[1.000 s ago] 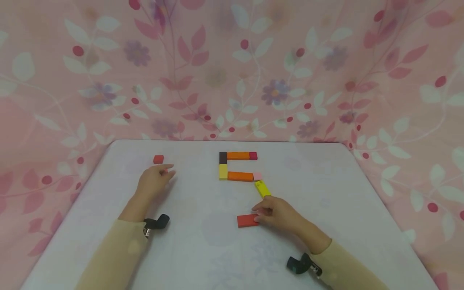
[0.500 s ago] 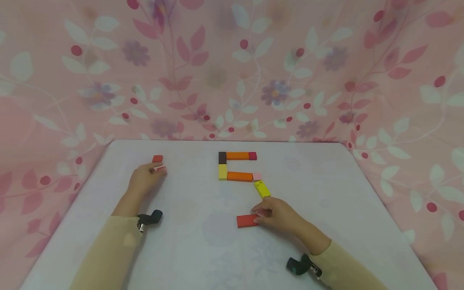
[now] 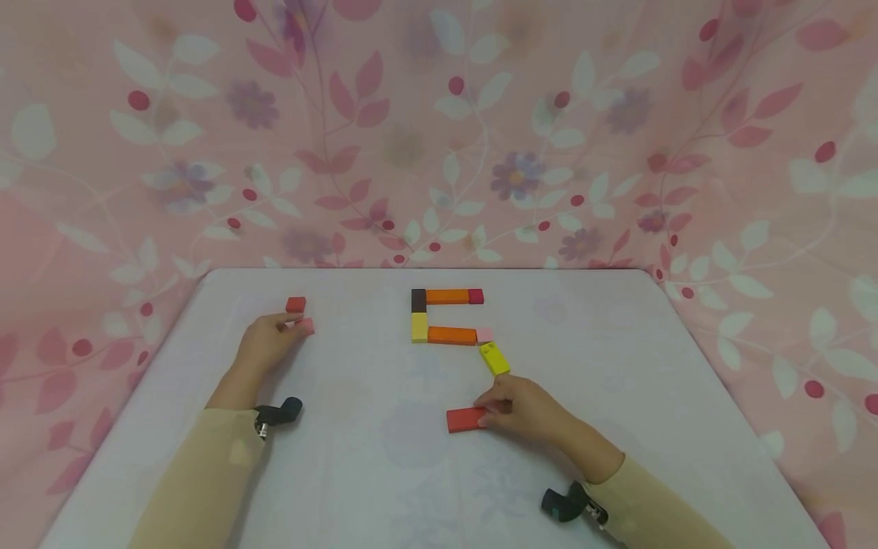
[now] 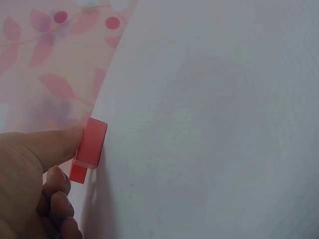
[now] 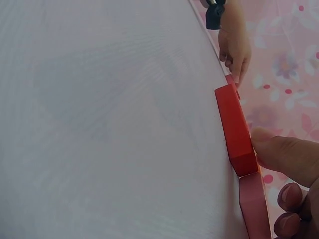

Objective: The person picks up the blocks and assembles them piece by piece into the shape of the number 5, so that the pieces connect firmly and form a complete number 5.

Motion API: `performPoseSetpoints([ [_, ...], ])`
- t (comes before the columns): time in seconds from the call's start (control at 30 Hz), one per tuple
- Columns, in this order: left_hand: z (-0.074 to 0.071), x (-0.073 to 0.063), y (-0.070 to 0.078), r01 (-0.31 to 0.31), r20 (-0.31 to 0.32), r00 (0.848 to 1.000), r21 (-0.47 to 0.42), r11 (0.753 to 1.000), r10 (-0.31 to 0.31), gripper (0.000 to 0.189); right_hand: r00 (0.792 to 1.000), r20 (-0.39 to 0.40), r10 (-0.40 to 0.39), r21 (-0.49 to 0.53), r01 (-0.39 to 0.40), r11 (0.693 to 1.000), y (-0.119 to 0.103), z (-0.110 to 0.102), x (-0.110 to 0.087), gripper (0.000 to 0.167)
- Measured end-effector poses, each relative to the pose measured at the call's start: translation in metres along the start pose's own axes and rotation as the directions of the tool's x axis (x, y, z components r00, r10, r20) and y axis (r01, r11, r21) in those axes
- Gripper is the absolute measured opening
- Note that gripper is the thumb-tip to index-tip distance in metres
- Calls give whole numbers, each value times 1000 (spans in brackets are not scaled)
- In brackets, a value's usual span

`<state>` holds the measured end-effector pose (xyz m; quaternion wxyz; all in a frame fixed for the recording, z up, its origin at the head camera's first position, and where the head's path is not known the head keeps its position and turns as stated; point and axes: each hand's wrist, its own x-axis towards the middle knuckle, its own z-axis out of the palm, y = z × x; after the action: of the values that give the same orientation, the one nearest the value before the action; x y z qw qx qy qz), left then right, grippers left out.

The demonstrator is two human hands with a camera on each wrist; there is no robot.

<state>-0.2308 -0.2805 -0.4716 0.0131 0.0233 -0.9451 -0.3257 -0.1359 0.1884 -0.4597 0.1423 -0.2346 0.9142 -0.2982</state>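
Note:
In the head view my left hand (image 3: 264,347) is at the far left of the table, pinching a small pink block (image 3: 307,326). In the left wrist view the thumb lies against the side of this block (image 4: 93,143), and the other fingers curl below. A small red block (image 3: 296,304) sits just behind it. My right hand (image 3: 524,408) pinches the right end of a longer red block (image 3: 464,420) lying near the table's middle. A pink block (image 5: 254,201) adjoins that red block in the right wrist view, mostly hidden under the hand from above.
Behind my right hand, blocks form a bent line: a crimson block (image 3: 476,296), an orange block (image 3: 447,296), a dark brown block (image 3: 419,300), a pale yellow block (image 3: 419,328), another orange block (image 3: 451,335), a light pink block (image 3: 484,335) and a bright yellow block (image 3: 495,358).
My left hand has moved left and its fingers have closed on the small pink block. My right hand stays at the red block. The line of blocks is unchanged.

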Motion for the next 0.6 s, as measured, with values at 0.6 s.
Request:
performPoseSetpoints([
  [0.6, 5, -5, 2, -12, 42, 999, -4, 1000, 12, 49, 1000, 9, -12, -5, 12, 1000, 2, 1, 1, 28],
])
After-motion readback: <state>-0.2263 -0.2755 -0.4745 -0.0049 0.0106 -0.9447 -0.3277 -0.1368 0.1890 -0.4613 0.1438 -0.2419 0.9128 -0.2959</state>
